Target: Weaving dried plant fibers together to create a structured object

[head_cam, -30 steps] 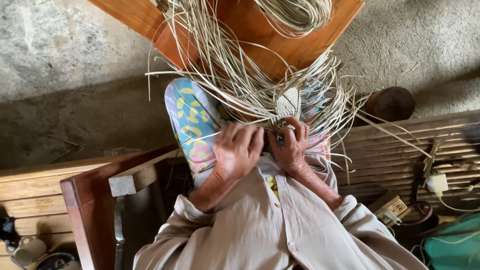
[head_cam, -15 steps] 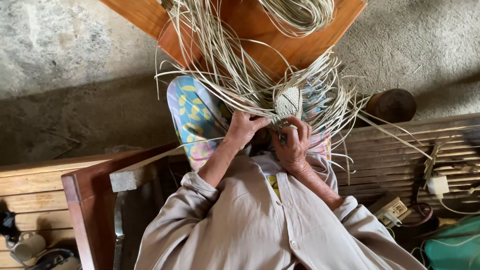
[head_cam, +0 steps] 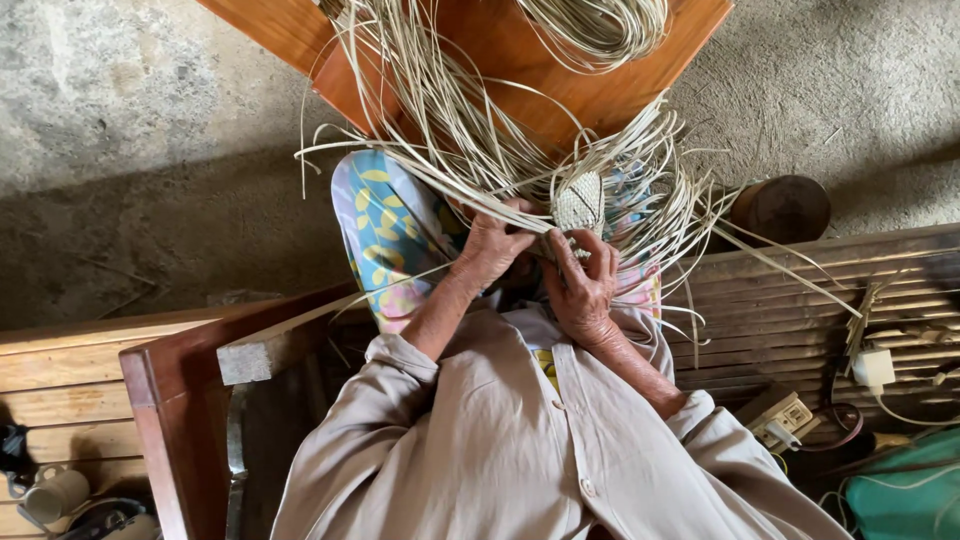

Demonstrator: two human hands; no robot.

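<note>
Concrete floor [head_cam: 120, 120] lies under a wooden bench [head_cam: 790, 300]; both hands [head_cam: 540, 265] grip pale straw strands [head_cam: 470, 150].

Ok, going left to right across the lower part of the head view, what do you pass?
Metal mug → wooden armrest → left hand → right hand → power strip → white charger.

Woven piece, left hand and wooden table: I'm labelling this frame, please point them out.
woven piece [head_cam: 579, 203], head view, on its plaited top.
left hand [head_cam: 490, 250], head view, on its back.
wooden table [head_cam: 600, 100], head view, on bare board.
</note>
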